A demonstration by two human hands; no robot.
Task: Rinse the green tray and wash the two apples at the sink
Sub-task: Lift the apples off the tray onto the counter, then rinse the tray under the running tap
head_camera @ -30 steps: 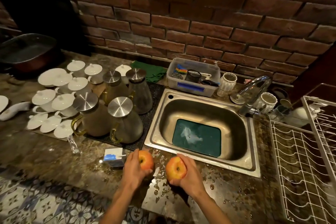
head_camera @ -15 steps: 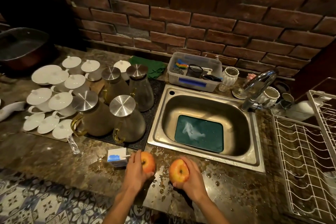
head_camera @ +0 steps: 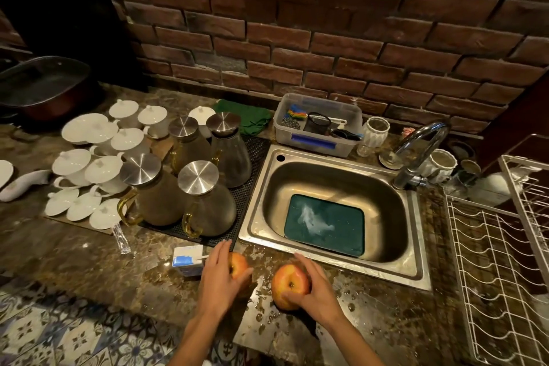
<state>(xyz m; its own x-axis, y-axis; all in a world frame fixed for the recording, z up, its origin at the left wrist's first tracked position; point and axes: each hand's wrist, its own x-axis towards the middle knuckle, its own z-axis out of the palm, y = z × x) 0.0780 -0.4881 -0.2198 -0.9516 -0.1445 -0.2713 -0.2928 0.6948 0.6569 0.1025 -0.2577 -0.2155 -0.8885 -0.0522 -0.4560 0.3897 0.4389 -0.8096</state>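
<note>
Left hand (head_camera: 221,276) has its grip closed around one apple (head_camera: 237,266), and right hand (head_camera: 316,291) has its grip closed around the second apple (head_camera: 288,282); both fruits sit low over the wet desk (head_camera: 386,321), just in front of the sink (head_camera: 413,246). The green tray (head_camera: 341,232) lies flat on the sink floor, with a pale smear on its surface.

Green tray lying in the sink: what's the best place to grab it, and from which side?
Probably the near long edge of the green tray, reached from above. It lies flat on the floor of the sink with little room at the near wall, so hook fingertips under the rim and tip it up. Both hands hold apples now.
</note>
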